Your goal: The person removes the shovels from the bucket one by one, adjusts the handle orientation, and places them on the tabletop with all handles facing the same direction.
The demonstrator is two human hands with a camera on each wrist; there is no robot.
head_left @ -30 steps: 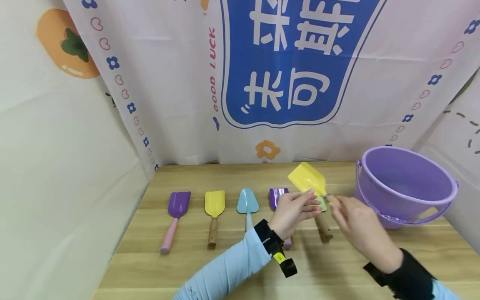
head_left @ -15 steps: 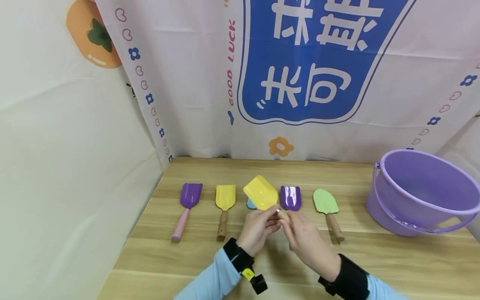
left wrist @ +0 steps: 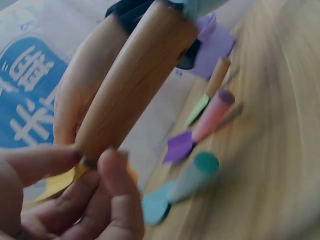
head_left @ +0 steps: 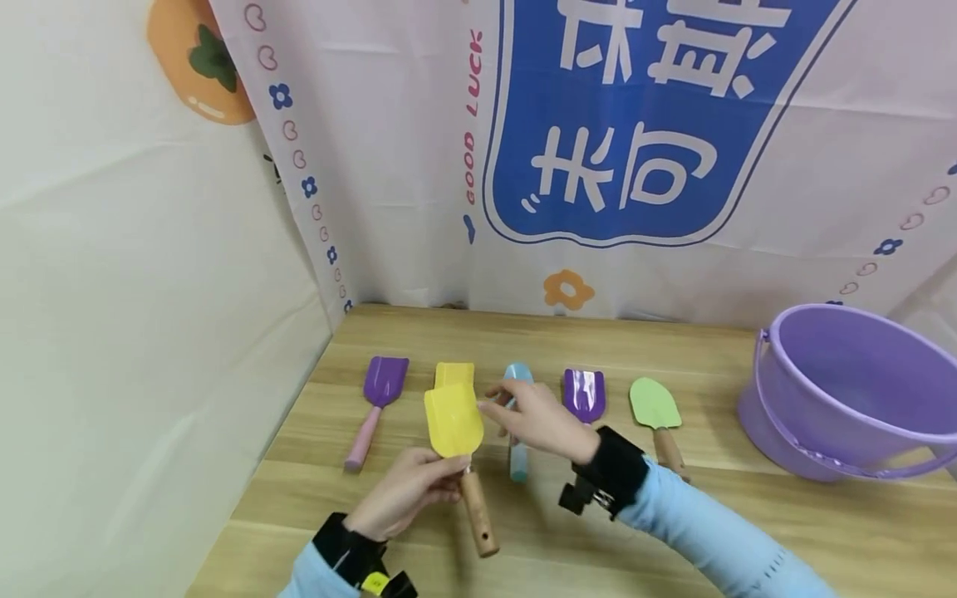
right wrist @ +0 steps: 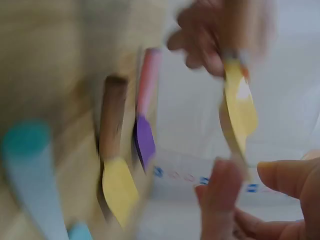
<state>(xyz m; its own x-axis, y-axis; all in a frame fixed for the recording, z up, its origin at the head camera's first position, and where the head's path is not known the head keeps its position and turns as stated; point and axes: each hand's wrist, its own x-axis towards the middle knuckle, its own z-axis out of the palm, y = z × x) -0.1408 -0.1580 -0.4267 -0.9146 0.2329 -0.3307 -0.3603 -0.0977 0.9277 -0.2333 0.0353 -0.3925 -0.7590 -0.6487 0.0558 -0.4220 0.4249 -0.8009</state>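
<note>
My left hand (head_left: 411,490) pinches a yellow toy shovel (head_left: 453,421) at its neck, where the blade meets the wooden handle. In the left wrist view, the thumb and fingers close round the neck with the handle (left wrist: 135,80) rising above them. Held up, this shovel partly covers a second yellow shovel (head_left: 454,374) lying on the table. My right hand (head_left: 542,419) has its fingertips right at the held blade's edge, with thumb and fingers apart in the right wrist view. Below that hand lies a light-blue shovel (head_left: 518,465), its middle hidden.
A purple shovel with a pink handle (head_left: 364,438) lies at the left of the wooden table (head_left: 598,548). Further right are another purple shovel (head_left: 584,394) and a green one (head_left: 655,404). A purple bucket (head_left: 792,432) stands at the right, before a printed cloth backdrop (head_left: 404,166).
The yellow shovel has moved left from near the bucket and now points blade away over the other yellow shovel. It has passed from my right hand to my left.
</note>
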